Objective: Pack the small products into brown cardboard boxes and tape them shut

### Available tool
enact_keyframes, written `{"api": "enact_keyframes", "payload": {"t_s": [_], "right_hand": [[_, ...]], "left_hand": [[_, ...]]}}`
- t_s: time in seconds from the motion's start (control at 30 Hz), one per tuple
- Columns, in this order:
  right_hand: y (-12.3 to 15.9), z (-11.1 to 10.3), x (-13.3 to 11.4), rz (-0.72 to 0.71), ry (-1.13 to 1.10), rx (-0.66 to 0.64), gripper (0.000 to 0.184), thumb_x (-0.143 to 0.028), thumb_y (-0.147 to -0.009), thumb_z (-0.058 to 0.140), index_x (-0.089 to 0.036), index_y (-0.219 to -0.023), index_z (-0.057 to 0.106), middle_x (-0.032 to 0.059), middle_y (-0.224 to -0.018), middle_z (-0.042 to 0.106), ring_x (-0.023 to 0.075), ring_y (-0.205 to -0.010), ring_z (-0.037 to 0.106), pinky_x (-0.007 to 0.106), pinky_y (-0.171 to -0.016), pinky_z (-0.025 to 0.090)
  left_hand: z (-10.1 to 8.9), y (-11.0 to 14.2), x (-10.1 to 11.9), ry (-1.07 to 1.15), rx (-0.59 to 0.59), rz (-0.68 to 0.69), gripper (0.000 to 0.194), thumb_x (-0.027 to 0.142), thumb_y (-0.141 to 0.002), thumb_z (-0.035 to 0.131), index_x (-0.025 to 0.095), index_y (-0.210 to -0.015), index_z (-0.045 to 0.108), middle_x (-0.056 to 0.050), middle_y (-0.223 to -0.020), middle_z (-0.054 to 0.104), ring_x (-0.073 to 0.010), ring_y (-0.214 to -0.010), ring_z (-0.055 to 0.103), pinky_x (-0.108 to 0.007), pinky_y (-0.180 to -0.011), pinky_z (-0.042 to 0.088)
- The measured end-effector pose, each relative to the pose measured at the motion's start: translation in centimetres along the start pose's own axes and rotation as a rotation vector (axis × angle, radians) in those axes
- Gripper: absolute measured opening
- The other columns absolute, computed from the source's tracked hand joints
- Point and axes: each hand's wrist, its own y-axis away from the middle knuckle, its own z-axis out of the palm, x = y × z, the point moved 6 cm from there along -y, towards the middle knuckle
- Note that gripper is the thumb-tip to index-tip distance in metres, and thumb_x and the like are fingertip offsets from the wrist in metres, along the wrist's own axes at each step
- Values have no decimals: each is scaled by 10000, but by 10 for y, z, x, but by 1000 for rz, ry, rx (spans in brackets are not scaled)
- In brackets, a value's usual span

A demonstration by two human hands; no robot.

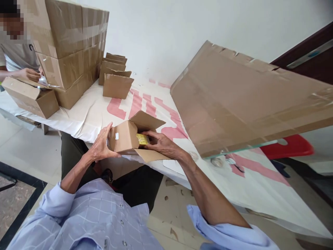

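Observation:
A small brown cardboard box lies on its side at the table's front edge, its flaps spread open toward the right. Around its left end my left hand is gripping, thumb along the near side and fingers at the far side. My right hand reaches into the open end between the flaps. Its fingers are closed on a small yellow carton that shows in the opening. The rest of the carton is hidden inside the box. A small white label is stuck on the cardboard box.
Tall stacked taped cartons stand at the left, with folded cardboard pieces beside them. A large cardboard sheet leans at the right above a red chair. Another person's hand works over an open carton.

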Motion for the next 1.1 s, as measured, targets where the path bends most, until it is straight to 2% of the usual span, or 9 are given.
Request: {"api": "enact_keyframes", "payload": {"t_s": [0.2, 0.27, 0.37, 0.43, 0.5, 0.57, 0.67, 0.8, 1.1], "right_hand": [[6, -12, -12, -53, 91, 17, 521, -480, -815, 826, -228, -1269, 788, 104, -1333, 791, 334, -1239, 727, 489, -1093, 587], [10, -26, -24, -91, 118, 106, 425, -427, -838, 790, -228, -1214, 806, 96, -1284, 806, 307, -1151, 754, 475, -1043, 612], [26, -46, -65, -261, 199, 386, 227, -345, -933, 703, -235, -1094, 819, 79, -1135, 816, 257, -1011, 758, 429, -913, 643], [39, -44, -103, -433, 298, 495, 157, -282, -985, 676, -248, -1038, 820, 74, -1072, 801, 255, -1031, 743, 421, -905, 633], [45, -26, -137, -576, 434, 451, 163, -223, -1015, 659, -255, -1011, 818, 73, -1039, 787, 256, -1050, 723, 427, -934, 617], [45, -5, -158, -625, 596, 349, 196, -178, -1039, 624, -242, -1012, 808, 80, -1045, 777, 253, -1045, 693, 424, -929, 599], [38, 15, -162, -592, 863, 270, 196, -152, -1050, 610, -210, -1034, 796, 99, -1080, 766, 255, -1043, 648, 399, -898, 552], [33, 21, -154, -558, 1103, 286, 152, -177, -1045, 651, -184, -1060, 803, 116, -1075, 753, 264, -1027, 601, 380, -847, 464], [38, 28, -153, -550, 1257, 317, 226, -140, -1057, 593, -175, -980, 802, 119, -1038, 743, 264, -1003, 554, 396, -814, 348]], "left_hand": [[0, -1, 12, -51, 46, 20, 1341, 533, -608, 1013, 234, -1702, 298, -224, -1629, 472, -456, -1497, 490, -642, -1240, 451], [0, -2, 19, -89, 69, 28, 1253, 515, -602, 1009, 216, -1642, 378, -216, -1583, 514, -455, -1470, 508, -643, -1231, 454], [1, -3, 36, -159, 92, 59, 1189, 498, -588, 1011, 210, -1585, 431, -205, -1541, 550, -460, -1451, 513, -653, -1221, 449], [5, -4, 49, -200, 99, 89, 1184, 489, -590, 1012, 218, -1583, 427, -200, -1543, 551, -456, -1445, 514, -654, -1216, 445], [9, -5, 62, -234, 117, 116, 1188, 490, -593, 1014, 221, -1586, 420, -200, -1540, 547, -450, -1434, 515, -651, -1210, 444], [14, -7, 73, -263, 144, 130, 1170, 511, -613, 1007, 215, -1584, 424, -202, -1527, 546, -445, -1421, 516, -647, -1202, 447], [19, -10, 83, -289, 159, 126, 1147, 536, -626, 998, 201, -1572, 443, -204, -1494, 552, -446, -1396, 517, -647, -1180, 456], [23, -15, 87, -306, 130, 92, 1172, 508, -585, 1017, 217, -1567, 447, -193, -1478, 556, -450, -1373, 525, -658, -1154, 465], [25, -17, 89, -316, 134, 99, 1176, 505, -593, 1015, 189, -1559, 425, -212, -1492, 547, -438, -1350, 531, -653, -1171, 451]]}}
